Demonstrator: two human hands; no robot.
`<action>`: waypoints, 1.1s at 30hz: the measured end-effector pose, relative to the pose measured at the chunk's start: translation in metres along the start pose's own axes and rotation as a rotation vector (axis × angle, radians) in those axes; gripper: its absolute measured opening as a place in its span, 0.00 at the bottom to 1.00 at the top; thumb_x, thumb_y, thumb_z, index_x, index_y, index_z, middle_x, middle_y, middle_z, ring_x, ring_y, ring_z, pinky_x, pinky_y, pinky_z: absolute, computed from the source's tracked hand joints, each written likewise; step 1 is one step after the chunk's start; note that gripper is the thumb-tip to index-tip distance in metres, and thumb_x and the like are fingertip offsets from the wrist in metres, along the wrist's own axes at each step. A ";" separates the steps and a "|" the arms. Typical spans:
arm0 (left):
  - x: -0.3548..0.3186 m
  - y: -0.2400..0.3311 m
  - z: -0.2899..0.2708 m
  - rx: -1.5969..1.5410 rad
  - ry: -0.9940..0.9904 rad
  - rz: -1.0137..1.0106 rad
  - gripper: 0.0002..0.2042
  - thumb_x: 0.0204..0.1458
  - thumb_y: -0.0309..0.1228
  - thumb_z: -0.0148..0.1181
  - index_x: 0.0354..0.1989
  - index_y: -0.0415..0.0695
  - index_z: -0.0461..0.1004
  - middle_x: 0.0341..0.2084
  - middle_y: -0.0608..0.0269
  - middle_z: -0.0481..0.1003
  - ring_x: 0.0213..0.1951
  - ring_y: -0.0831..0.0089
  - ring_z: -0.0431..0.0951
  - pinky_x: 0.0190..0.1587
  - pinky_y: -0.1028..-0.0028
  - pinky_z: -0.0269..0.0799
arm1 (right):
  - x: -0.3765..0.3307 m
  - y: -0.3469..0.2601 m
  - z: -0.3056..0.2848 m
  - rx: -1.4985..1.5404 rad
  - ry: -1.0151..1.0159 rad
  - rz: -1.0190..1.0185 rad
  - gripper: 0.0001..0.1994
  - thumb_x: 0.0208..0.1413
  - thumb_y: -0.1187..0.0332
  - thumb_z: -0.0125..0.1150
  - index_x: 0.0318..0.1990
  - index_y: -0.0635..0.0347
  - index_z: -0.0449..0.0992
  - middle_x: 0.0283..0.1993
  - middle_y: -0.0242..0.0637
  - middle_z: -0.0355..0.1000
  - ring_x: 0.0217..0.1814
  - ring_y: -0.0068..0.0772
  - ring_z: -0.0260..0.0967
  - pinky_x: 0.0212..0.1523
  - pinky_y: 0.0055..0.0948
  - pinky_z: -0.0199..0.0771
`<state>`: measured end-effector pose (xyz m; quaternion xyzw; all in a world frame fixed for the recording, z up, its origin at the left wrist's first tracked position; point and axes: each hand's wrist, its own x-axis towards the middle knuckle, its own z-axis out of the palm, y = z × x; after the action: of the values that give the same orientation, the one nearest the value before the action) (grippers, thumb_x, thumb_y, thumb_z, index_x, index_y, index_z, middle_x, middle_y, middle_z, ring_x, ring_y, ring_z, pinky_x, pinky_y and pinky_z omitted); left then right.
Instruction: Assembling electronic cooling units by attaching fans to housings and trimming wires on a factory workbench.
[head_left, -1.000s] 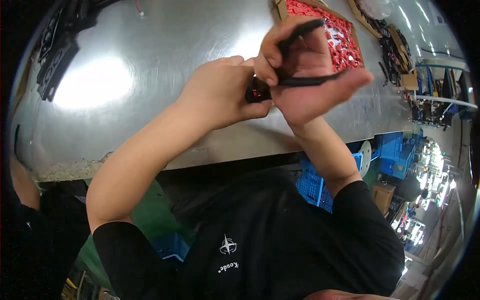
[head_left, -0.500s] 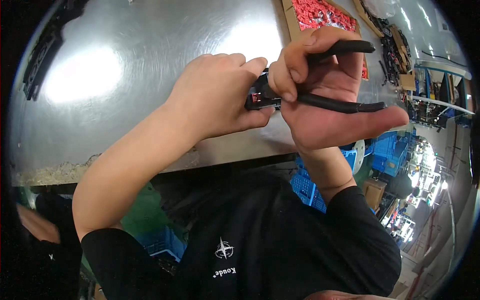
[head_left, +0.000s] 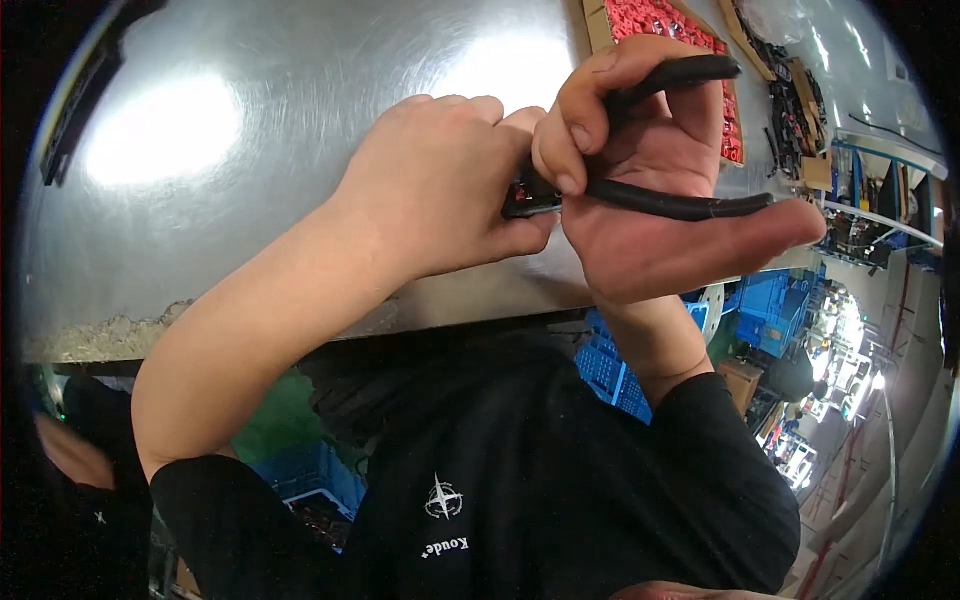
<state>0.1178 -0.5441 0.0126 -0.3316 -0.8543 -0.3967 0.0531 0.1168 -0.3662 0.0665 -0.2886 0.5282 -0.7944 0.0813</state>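
Observation:
Over the metal table, my left hand (head_left: 430, 190) is closed around a small black part (head_left: 532, 204) with a bit of red on it, most of which the fingers cover. Beside it, my right hand (head_left: 625, 250) holds a hand tool like pliers with two black handles (head_left: 685, 206). Its fingers curl around the upper handle, while the lower handle lies across the palm near the outstretched thumb. The handles stand apart. My fingers hide the tool's head, and I cannot tell whether it grips the black part. The two hands touch or nearly touch.
A cardboard box (head_left: 598, 25) of small red parts lies beyond my right hand, with dark parts (head_left: 795, 110) farther right. Blue crates (head_left: 765, 310) stand below the table's right side. The table's near edge (head_left: 110, 340) is chipped. At lower left, another person's arm (head_left: 75, 455) shows.
My left hand has shifted slightly right, closer to the right hand, covering more of the black part. The tool's handles look slightly wider apart. The whole view has also shifted a little.

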 end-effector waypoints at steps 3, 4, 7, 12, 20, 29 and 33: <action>-0.001 0.001 -0.001 0.035 -0.027 -0.013 0.22 0.46 0.49 0.72 0.42 0.46 0.80 0.30 0.55 0.79 0.36 0.53 0.83 0.44 0.58 0.80 | -0.001 -0.003 0.008 -0.014 0.003 0.000 0.63 0.36 0.04 0.38 0.55 0.61 0.70 0.43 0.37 0.66 0.36 0.29 0.60 0.35 0.33 0.63; -0.001 0.002 0.001 0.032 -0.027 -0.017 0.22 0.46 0.49 0.72 0.42 0.46 0.80 0.30 0.55 0.79 0.36 0.53 0.83 0.44 0.58 0.80 | -0.002 -0.002 0.014 -0.036 0.073 0.038 0.62 0.36 0.04 0.38 0.54 0.60 0.70 0.43 0.36 0.65 0.36 0.29 0.60 0.36 0.33 0.62; -0.002 0.013 0.007 0.166 0.052 -0.036 0.25 0.45 0.51 0.74 0.41 0.43 0.78 0.30 0.56 0.79 0.36 0.55 0.84 0.45 0.58 0.78 | -0.013 0.000 0.033 -0.064 0.204 0.042 0.65 0.30 0.02 0.35 0.51 0.62 0.68 0.38 0.34 0.64 0.33 0.26 0.58 0.35 0.29 0.59; -0.004 0.032 0.002 0.342 -0.063 -0.227 0.26 0.41 0.53 0.77 0.36 0.44 0.75 0.27 0.60 0.79 0.35 0.61 0.83 0.44 0.62 0.74 | -0.032 0.000 0.017 0.027 0.222 -0.028 0.63 0.24 0.03 0.45 0.44 0.63 0.65 0.33 0.32 0.60 0.30 0.23 0.54 0.32 0.26 0.54; -0.008 0.017 0.011 0.247 -0.017 -0.099 0.28 0.42 0.55 0.78 0.36 0.44 0.76 0.27 0.61 0.79 0.36 0.63 0.81 0.46 0.63 0.72 | -0.025 -0.011 0.004 -0.086 0.004 0.103 0.31 0.60 0.30 0.50 0.35 0.53 0.67 0.25 0.30 0.61 0.25 0.26 0.56 0.31 0.30 0.56; 0.000 0.005 0.009 0.209 -0.108 0.015 0.30 0.46 0.58 0.74 0.41 0.42 0.76 0.35 0.60 0.78 0.44 0.63 0.79 0.52 0.63 0.69 | 0.026 0.003 -0.046 0.220 -0.397 0.387 0.46 0.44 0.08 0.42 0.30 0.48 0.71 0.18 0.27 0.63 0.12 0.18 0.54 0.17 0.19 0.60; 0.005 0.002 0.010 0.307 -0.148 0.097 0.30 0.52 0.63 0.69 0.42 0.45 0.80 0.33 0.64 0.81 0.43 0.67 0.81 0.53 0.67 0.69 | 0.040 0.014 -0.056 0.394 -0.639 0.369 0.32 0.68 0.32 0.50 0.35 0.56 0.76 0.20 0.31 0.69 0.13 0.22 0.61 0.15 0.22 0.63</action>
<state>0.1164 -0.5335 0.0094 -0.3886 -0.8895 -0.2331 0.0590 0.0509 -0.3451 0.0539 -0.4000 0.3572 -0.7228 0.4358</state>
